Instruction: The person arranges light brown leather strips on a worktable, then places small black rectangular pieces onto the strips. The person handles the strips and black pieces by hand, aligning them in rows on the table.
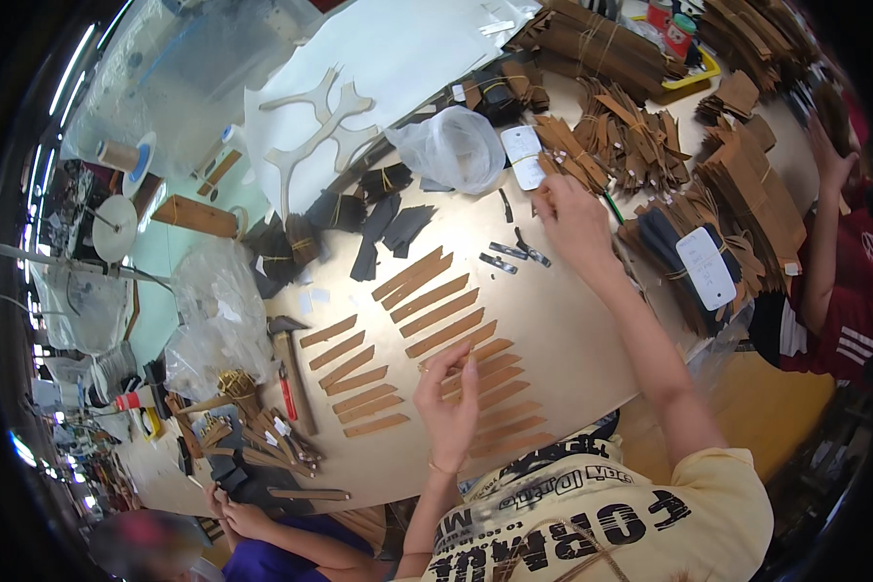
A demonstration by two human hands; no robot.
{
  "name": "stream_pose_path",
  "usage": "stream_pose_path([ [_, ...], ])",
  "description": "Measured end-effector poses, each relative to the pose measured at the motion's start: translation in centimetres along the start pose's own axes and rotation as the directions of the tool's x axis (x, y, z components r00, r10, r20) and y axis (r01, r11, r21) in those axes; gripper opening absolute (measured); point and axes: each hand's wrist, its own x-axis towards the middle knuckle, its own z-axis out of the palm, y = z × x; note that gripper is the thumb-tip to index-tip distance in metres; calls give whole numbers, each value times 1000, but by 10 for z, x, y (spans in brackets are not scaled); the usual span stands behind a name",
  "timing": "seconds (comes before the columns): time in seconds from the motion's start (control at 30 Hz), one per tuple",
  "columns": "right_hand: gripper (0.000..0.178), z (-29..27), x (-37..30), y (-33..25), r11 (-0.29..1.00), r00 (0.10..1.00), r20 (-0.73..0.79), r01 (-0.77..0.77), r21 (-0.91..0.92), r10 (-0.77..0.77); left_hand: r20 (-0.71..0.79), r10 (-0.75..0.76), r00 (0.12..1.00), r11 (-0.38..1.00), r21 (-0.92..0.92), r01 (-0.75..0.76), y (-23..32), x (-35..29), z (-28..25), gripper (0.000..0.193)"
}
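My left hand (pixel 446 403) hovers above the right-hand column of slanted brown leather strips (pixel 443 316). Its thumb and forefinger are drawn together in a pinch; anything between them is too small to make out. My right hand (pixel 574 225) reaches farther out, fingers curled, just below a white card tag (pixel 523 157) tied to a bundle of brown pieces (pixel 570 147). What its fingertips hold is hidden. A second, shorter column of brown strips (pixel 352 376) lies to the left. Small black strips (pixel 514 250) rest between the columns and my right hand.
Bundled leather pieces (pixel 635 136) crowd the far right, beside a tagged dark bundle (pixel 694 257). A clear plastic bag (pixel 456 148), black pieces (pixel 405 228) and a hammer (pixel 291 364) lie around the work area. Co-workers' hands show at right (pixel 832 160) and lower left (pixel 242 514).
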Motion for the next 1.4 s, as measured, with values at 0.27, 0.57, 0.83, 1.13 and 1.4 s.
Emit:
stream_pose_path([
  [0.27,23,6,-50,-17,996,990,113,-77,-40,81,92,75,993,996,-51,-71,6,22,9,19],
  [0.57,13,-18,-56,-25,863,970,177,-229,451,165,88,-5,996,976,-216,24,11,42,26,21],
  [0.83,13,-33,-67,-30,755,947,311,-266,599,86,280,-95,955,895,-395,205,5,90,64,24],
  [1.13,35,-42,-86,-13,932,935,294,88,351,-199,143,-116,983,834,-524,175,8,74,47,17],
  [1.4,43,-35,-116,13,885,885,292,425,-190,-362,292,-128,948,807,-524,271,18,11,-10,19],
])
